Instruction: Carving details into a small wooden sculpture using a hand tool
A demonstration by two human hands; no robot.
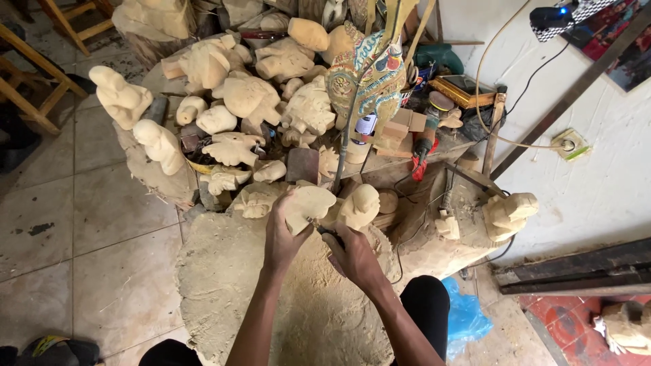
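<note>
Left hand (pixel 281 234) grip pinches a pale carving (pixel 308 205) over the dusty worktop (pixel 224 285); right hand (pixel 352 256) grip closes around a dark tool (pixel 330 235) against it.

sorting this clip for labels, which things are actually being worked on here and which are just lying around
In use:
- left hand gripping the pale wooden carving
- right hand holding a dark tool against it
- sawdust-covered block beneath

Lying about:
- pile of unfinished carvings
- painted puppet figure
- red-handled tool
- blue plastic bag
</note>
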